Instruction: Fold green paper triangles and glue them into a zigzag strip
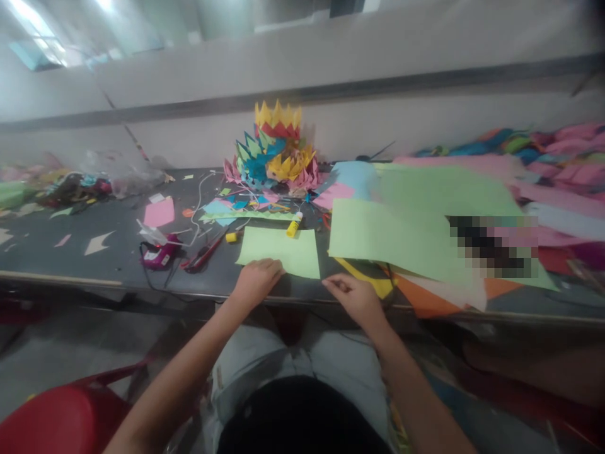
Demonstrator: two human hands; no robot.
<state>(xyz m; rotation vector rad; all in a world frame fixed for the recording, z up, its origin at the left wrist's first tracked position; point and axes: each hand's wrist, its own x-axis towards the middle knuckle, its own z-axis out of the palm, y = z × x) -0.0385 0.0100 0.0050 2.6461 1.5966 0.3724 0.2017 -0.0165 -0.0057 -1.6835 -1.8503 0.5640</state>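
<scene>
A small light green paper sheet (283, 249) lies on the dark table in front of me. My left hand (259, 277) is at its near left edge, fingers together and curled over the paper. Beside the near right corner is my right hand (354, 293), its thumb and fingers closed in a pinch; what they hold, if anything, is too small to make out. A glue stick (293, 226) with a yellow body lies uncapped at the sheet's far edge. Its yellow cap (231, 238) is to the left. Behind the sheet runs a zigzag-cut green paper strip (250, 215).
Large green paper sheets (392, 227) cover the table at right, over orange paper (430, 296). Folded paper crowns (276, 148) are piled at the back. Red-handled scissors (203, 255) and a purple device (161, 252) lie left. A red stool (61, 416) stands at lower left.
</scene>
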